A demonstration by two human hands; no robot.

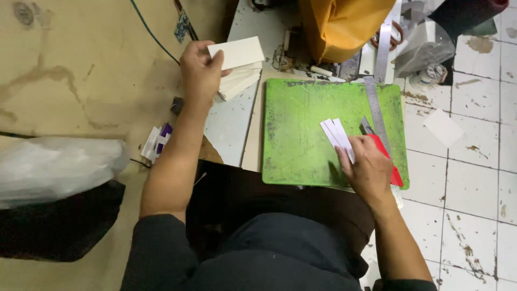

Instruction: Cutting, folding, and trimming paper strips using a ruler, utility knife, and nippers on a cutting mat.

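My left hand holds a white card up above a stack of white cards lying on the pale board beside the mat. My right hand rests on the green cutting mat, its fingers on several narrow white paper strips fanned out there. A red-handled utility knife lies just right of that hand, partly under it. A metal ruler lies along the mat's right side.
An orange bag stands beyond the mat amid tools and clutter. A clear plastic bag lies at the left on brown board. White floor tiles with a loose white card lie at the right. Small purple-and-white scraps sit by my left forearm.
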